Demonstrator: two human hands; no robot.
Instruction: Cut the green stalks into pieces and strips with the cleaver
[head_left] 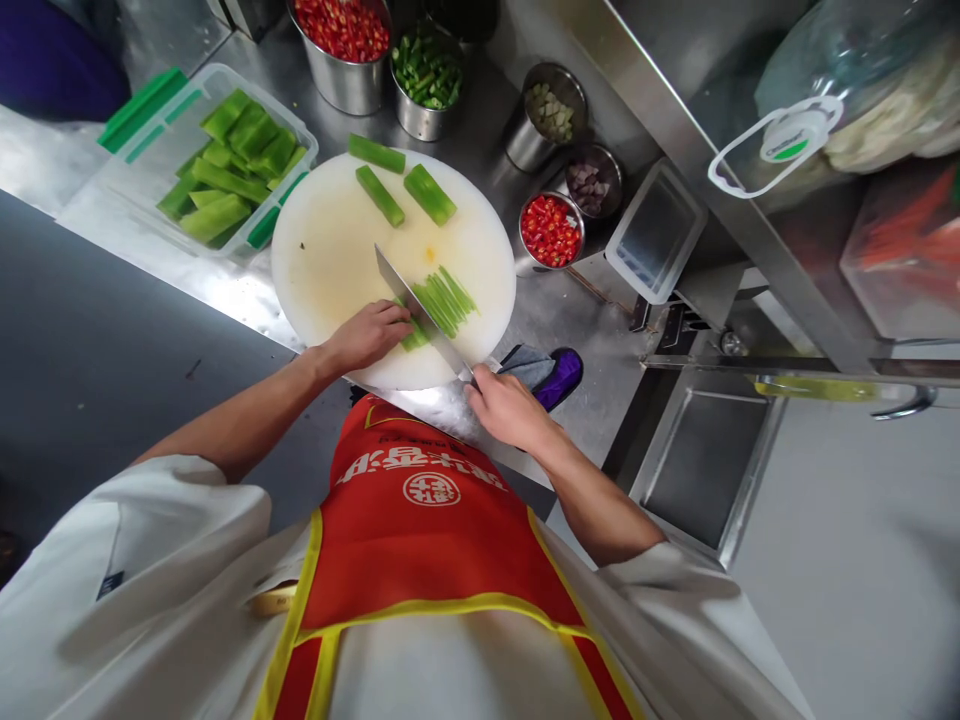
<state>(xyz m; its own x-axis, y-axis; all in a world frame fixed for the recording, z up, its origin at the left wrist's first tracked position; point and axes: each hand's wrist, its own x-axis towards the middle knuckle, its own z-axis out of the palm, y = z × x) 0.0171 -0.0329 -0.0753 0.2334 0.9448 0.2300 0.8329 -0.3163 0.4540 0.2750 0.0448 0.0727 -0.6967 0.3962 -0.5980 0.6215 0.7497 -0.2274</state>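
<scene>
On a round white cutting board (322, 250), my right hand (506, 405) is closed around the handle of a cleaver (424, 318). Its blade lies slantwise across the board. My left hand (373, 335) has its fingers bent and pressed on a green vegetable piece (414, 336), close against the blade's left side. Right of the blade lie several thin green strips (448, 298). Toward the board's far edge rest three thick green vegetable pieces (430, 194). The cleaver's handle is mostly hidden in my right hand.
A clear plastic container (255, 225) of green chunks stands left of the board. Behind are metal pots of red chopped chilies (341, 30) and green pieces (427, 75), with smaller cups (551, 232) to the right. A purple-and-grey cloth item (551, 378) lies near my right hand.
</scene>
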